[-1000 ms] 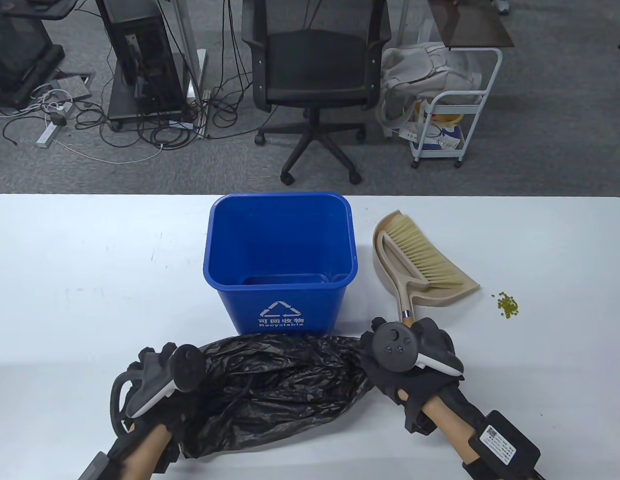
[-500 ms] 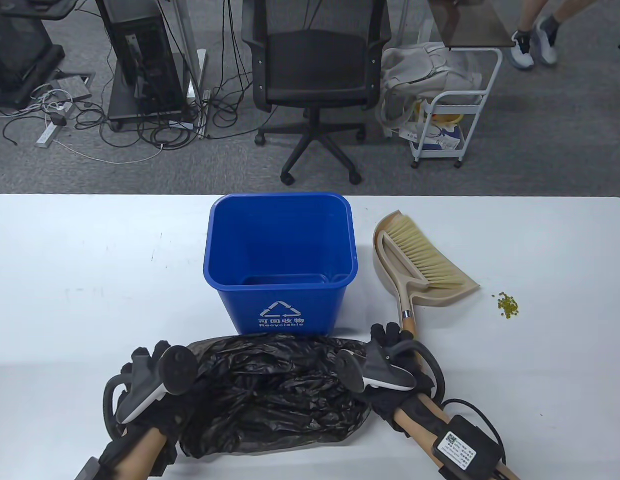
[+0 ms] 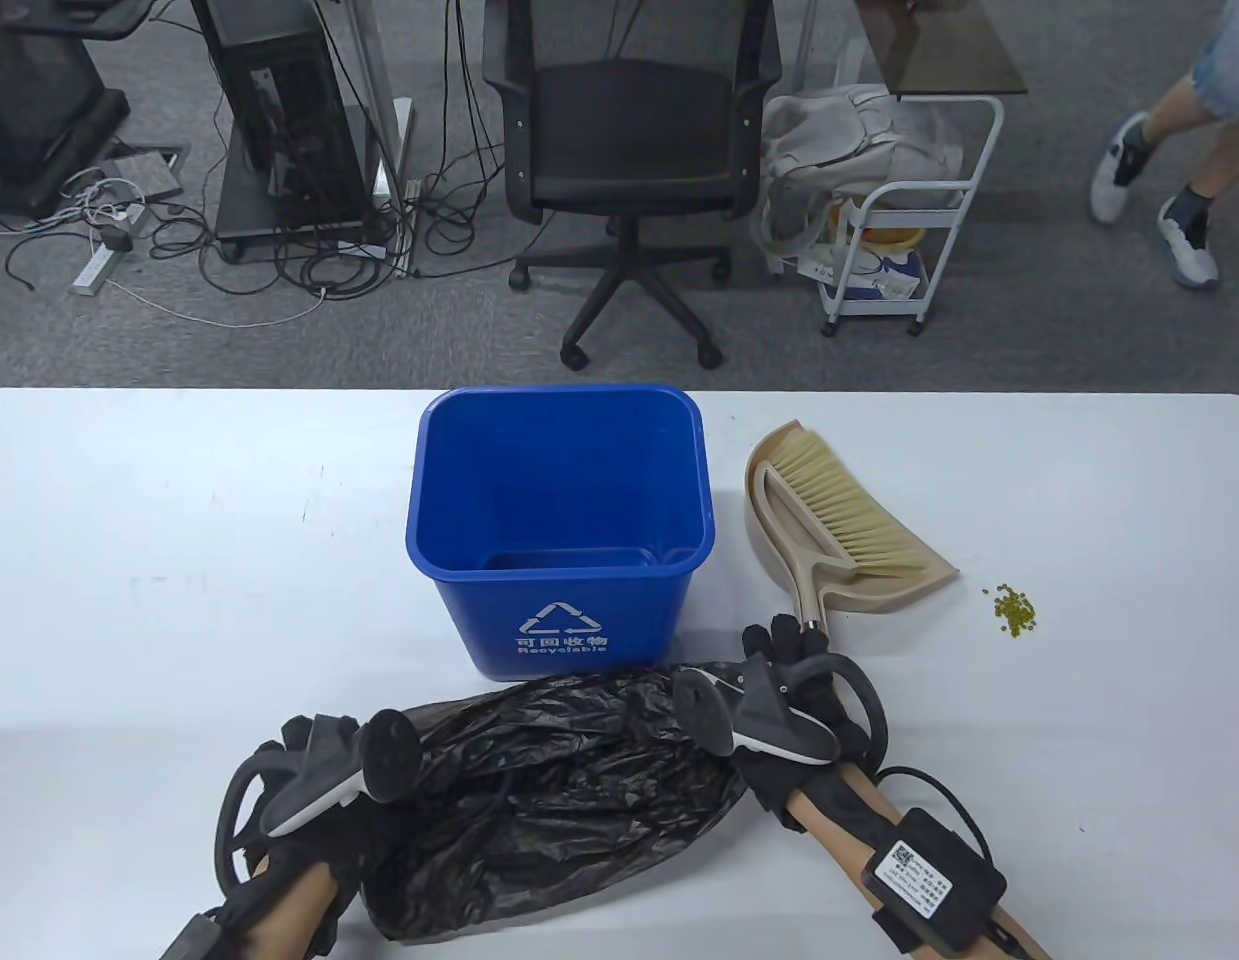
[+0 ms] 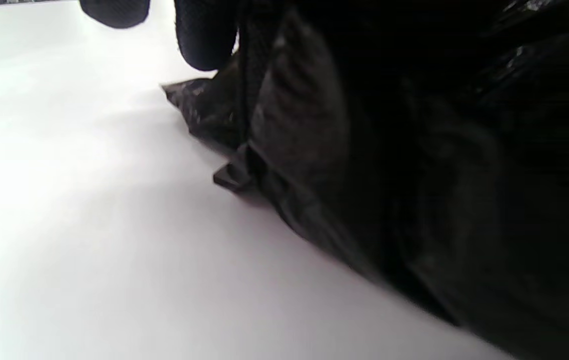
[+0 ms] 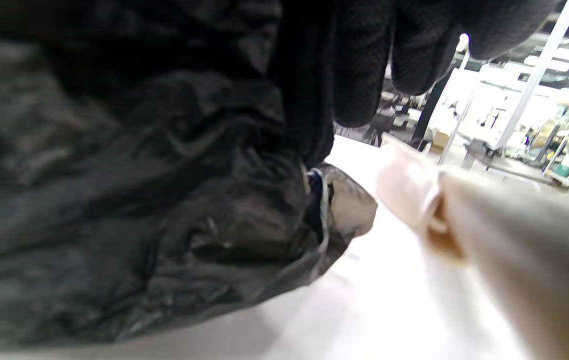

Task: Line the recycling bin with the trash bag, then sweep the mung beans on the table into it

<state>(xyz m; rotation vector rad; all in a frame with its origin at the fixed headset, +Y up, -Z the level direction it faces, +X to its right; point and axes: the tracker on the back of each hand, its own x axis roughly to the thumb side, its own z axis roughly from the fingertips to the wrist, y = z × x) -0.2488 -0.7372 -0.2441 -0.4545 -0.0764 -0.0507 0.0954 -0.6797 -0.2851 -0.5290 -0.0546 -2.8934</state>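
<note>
Lining is the step in hand: at lower centre both hands, left hand [image 3: 309, 790] and right hand [image 3: 789, 700], fingers gripping the crumpled trash bag [image 3: 549, 790] on the surface just below the unlined recycling bin [image 3: 557, 530], must next spread its mouth over the rim.

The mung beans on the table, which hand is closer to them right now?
Right. The right hand is at the trash bag's right end, beside the broom handle, with the mung beans further right. The left hand is at the bag's far left end.
</note>
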